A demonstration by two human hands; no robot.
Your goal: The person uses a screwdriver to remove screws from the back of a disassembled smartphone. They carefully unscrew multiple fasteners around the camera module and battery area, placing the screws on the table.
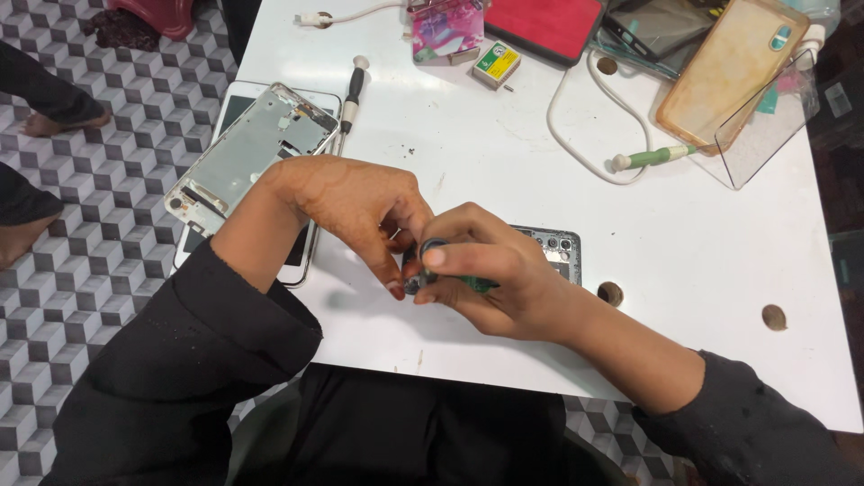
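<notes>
Where the two hands meet above the near edge of the white desk, a small green screwdriver with a dark round cap is held over a dark phone lying on the desk. Most of the phone is hidden by the hands; only its upper right corner, with camera lenses, can be seen. The right hand is closed around the screwdriver, thumb laid along the top, so its grip is clenched on the tool. The left hand is curled in from the other side, its fingertips pinched against the tool's tip or a small part there; which one cannot be told.

To the left, an opened phone frame is laid across a white phone. A black-handled screwdriver lies just beside it. Farther back, a small yellow and green box, a red case, a white cable with a green-tipped tool, an amber phone cover and a clear plastic sheet are spread. Round holes are seen in the desk at the right.
</notes>
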